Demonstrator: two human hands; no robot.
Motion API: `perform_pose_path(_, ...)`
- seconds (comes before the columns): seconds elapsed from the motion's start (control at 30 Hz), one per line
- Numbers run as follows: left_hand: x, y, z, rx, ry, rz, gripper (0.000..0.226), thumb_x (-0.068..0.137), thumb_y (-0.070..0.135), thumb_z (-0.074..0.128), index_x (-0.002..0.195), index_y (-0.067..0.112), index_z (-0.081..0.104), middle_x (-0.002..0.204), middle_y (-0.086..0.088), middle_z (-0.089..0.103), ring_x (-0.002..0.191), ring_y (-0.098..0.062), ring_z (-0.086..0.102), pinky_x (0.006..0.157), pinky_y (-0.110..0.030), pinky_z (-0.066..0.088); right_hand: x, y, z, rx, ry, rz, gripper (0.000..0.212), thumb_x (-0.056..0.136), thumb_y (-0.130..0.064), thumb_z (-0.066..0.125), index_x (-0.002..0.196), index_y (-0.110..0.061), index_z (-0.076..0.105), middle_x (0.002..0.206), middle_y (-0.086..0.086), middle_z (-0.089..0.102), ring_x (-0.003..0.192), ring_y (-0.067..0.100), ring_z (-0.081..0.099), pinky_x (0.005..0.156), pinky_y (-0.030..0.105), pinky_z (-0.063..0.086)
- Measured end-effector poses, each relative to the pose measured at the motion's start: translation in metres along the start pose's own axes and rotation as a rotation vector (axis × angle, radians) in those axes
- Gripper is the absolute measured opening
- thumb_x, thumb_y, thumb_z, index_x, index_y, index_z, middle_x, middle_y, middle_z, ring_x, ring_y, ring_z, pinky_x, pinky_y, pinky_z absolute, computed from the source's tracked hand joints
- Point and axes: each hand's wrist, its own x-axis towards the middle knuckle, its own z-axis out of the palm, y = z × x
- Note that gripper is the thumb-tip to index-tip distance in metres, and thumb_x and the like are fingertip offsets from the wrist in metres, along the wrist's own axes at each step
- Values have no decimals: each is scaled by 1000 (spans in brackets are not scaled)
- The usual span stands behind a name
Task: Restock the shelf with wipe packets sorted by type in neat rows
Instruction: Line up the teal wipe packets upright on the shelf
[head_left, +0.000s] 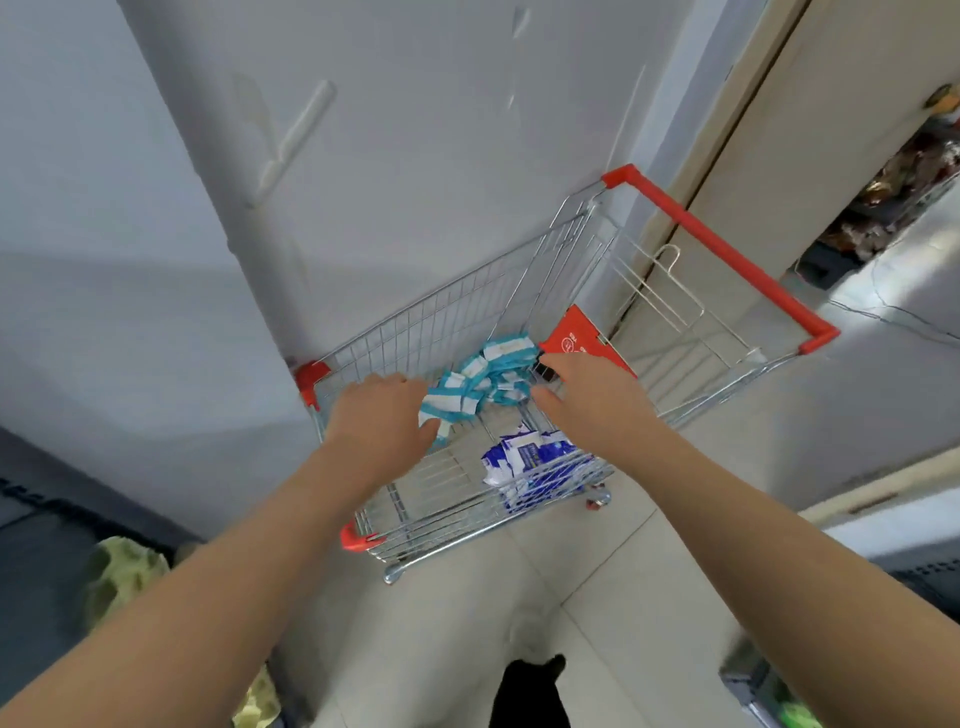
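Pale floor tiles carry a silver wire shopping cart, centre frame. Left hand and right hand flank its teal-and-white wipe packets: right fingers relaxed, left's grip unclear. Gathering stage, I judge; next, scoop 1 type.

1. A wire cart with red corner caps stands on the pale tiled floor.
2. On its basket bottom, teal packets lie in a loose heap beside a red card.
3. Blue packets lie against the near right side, possibly stacked.
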Motion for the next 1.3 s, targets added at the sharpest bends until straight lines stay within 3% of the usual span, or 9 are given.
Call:
perform_pose_path(0.07,29,-3,16,10,-29,-52,39,92,49,47,123,26,54,115,2,62,104,-19,57,84,-35,52,38,14,15,-21,-22,-60,35,98,-38,42,124,-18,54,115,7,63,102,24,58,71,30,39)
perform_pose_path(0.23,98,-16,62,-7,-102,-224,36,93,47,48,120,24,56,111,1,61,97,-17,57,75,-31,50,133,45,62,32,-98,-175,43,98,-36,44,137,-19,47,131,6,58,117,25,54,92,33,44)
perform_pose_path(0.4,160,-33,124,-14,-166,-324,35,94,46,47,120,24,55,112,2,62,103,-18,57,81,-34,48,213,63,132,36,-192,-259,40,97,-36,43,132,-18,52,128,5,59,115,25,55,87,36,47)
perform_pose_path(0.6,222,-66,213,-91,-304,-367,31,91,37,53,121,26,55,113,2,61,105,-20,56,87,-38,48,281,64,221,90,-294,-291,45,99,-35,42,141,-19,44,134,4,56,120,24,53,90,35,44)
perform_pose_path(0.8,272,-94,313,-168,-427,-274,45,89,31,59,132,22,49,124,-2,54,116,-24,49,95,-40,44,326,71,309,144,-350,-244,42,97,-35,45,137,-21,49,128,3,61,112,23,58,87,33,46)
perform_pose_path(0.97,306,-98,391,-123,-451,-92,64,79,34,67,137,24,42,135,0,50,120,-25,48,99,-39,41,347,80,370,235,-385,-197,43,96,-32,51,137,-18,51,131,6,59,119,25,55,99,38,44)
perform_pose_path(1.1,322,-98,427,-42,-484,-39,69,82,35,66,143,25,35,148,-3,35,133,-28,35,108,-44,33,363,87,404,274,-403,-215,43,96,-30,52,137,-17,51,135,5,57,123,23,53,102,35,42)
perform_pose_path(1.2,323,-98,436,-11,-412,-72,62,78,39,68,135,30,44,137,-5,40,127,-29,36,108,-44,29,373,91,420,266,-401,-254,42,96,-31,53,136,-19,52,133,4,59,121,22,54,99,32,42)
perform_pose_path(1.3,321,-105,429,-32,-368,-115,44,73,47,71,110,29,56,117,2,51,120,-25,39,107,-41,23,378,90,428,274,-401,-293,41,96,-29,54,135,-18,54,131,3,60,120,21,55,97,30,40)
